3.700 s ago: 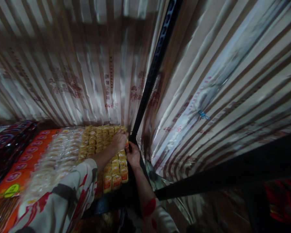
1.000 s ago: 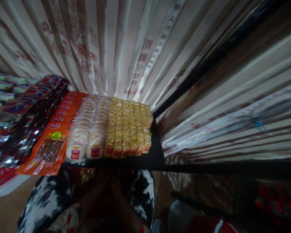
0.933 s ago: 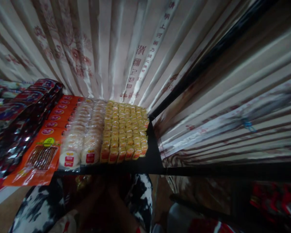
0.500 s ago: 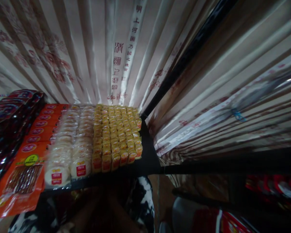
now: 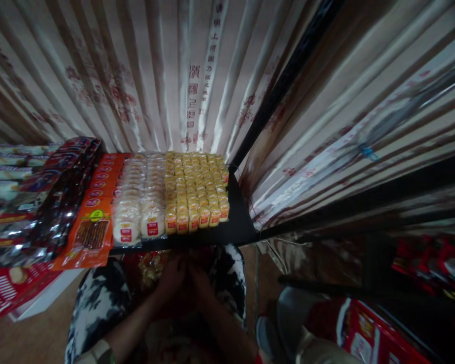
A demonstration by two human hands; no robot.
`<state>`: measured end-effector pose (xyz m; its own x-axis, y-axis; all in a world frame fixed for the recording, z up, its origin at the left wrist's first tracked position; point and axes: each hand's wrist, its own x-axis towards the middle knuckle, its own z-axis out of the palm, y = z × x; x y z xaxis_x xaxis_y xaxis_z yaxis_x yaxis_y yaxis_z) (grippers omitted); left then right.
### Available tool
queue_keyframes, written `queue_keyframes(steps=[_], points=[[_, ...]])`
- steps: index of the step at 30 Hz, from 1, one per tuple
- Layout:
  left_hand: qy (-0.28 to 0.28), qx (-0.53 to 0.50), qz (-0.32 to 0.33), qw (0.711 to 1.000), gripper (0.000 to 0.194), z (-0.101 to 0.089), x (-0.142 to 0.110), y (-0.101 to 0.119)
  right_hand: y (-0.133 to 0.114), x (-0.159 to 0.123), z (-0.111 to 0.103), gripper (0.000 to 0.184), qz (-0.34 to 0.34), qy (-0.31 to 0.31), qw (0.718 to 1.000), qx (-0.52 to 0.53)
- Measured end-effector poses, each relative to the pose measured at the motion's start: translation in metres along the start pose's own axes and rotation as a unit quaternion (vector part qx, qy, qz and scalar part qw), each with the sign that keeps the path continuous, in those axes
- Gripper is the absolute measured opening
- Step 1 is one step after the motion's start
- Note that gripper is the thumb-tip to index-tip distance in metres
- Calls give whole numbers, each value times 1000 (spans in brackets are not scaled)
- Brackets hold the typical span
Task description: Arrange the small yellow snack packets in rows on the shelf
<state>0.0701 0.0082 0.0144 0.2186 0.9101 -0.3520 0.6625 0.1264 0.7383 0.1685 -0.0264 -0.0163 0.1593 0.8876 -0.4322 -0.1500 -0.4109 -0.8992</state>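
Below the shelf's front edge, my left hand (image 5: pixel 175 269) and my right hand (image 5: pixel 195 277) meet close together between my knees. Deep shadow covers their fingers, so what they hold, if anything, does not show. Just left of my left hand is a shiny gold and red heap of wrapped items (image 5: pixel 153 267), too dark to name. Above my hands, the black shelf (image 5: pixel 227 230) carries rows of yellow-wrapped small cakes (image 5: pixel 193 192), round white cakes in clear wrappers (image 5: pixel 138 202) and orange snack packets (image 5: pixel 93 227).
Dark red snack bags (image 5: pixel 60 197) and white-wrapped rolls (image 5: pixel 9 172) lie farther left on the shelf. Beneath them stands a red basket (image 5: pixel 7 288). A pleated curtain (image 5: pixel 155 76) hangs behind. At lower right are a grey stool (image 5: pixel 293 313) and red packages (image 5: pixel 367 333).
The view has shifted left and down, so the shelf goods sit higher and farther right. My forearms, the red basket and more white rolls now show.
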Motion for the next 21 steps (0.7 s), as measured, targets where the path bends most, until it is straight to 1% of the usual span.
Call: queue_keyframes(steps=[4, 6, 7, 10, 12, 14, 15, 17, 19, 21], points=[[3, -35, 37, 999, 29, -11, -22, 18, -15, -24, -2, 36, 65, 3, 993, 95], [32, -51, 48, 997, 28, -18, -31, 24, -26, -32, -4, 37, 88, 9, 989, 122], [62, -56, 53, 995, 27, -21, -35, 26, -32, -36, -6, 37, 87, 8, 989, 120], [174, -61, 69, 980, 23, -34, -43, 30, -55, -46, -14, 36, 70, -10, 993, 91], [235, -55, 78, 967, 21, -42, -45, 31, -72, -52, -21, 34, 25, -31, 999, 36], [263, -53, 84, 960, 23, -48, -46, 32, -87, -56, -29, 31, -40, -53, 998, -24], [264, -56, 86, 959, 24, -50, -46, 33, -94, -57, -33, 29, -65, -58, 995, -43], [237, -80, 90, 964, 26, -52, -44, 36, -103, -59, -40, 30, -87, -65, 993, -49], [182, -118, 93, 972, 31, -50, -41, 40, -106, -59, -43, 30, -87, -68, 993, -36], [132, -154, 105, 974, 36, -46, -37, 46, -104, -57, -43, 30, -56, -67, 996, 16]])
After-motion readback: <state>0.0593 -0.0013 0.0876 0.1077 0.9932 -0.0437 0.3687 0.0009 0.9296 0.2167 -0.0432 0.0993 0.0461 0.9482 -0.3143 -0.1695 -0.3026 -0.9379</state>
